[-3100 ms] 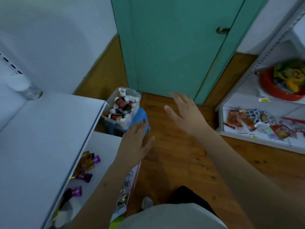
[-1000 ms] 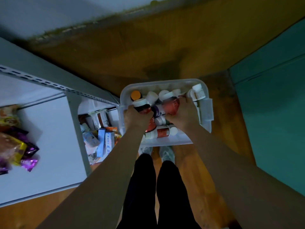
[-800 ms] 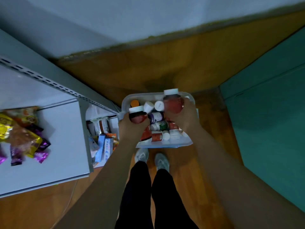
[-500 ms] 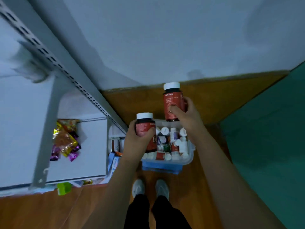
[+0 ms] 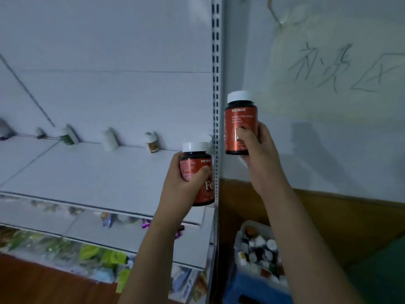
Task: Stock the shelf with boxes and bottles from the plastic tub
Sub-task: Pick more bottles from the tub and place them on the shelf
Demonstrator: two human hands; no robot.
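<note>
While the plastic tub [image 5: 245,232] sits low at the near right crowded with small capped bottles, two red-labelled bottles are raised before the shelf [image 5: 105,172].

The left hand [image 5: 184,185] grips the lower red bottle [image 5: 200,172] just left of the slotted upright [image 5: 216,84]; the right hand [image 5: 255,145] grips the higher red bottle [image 5: 240,123] to its right. Five small bottles [image 5: 109,139] line the shelf's far edge, with bare board nearer.
</note>
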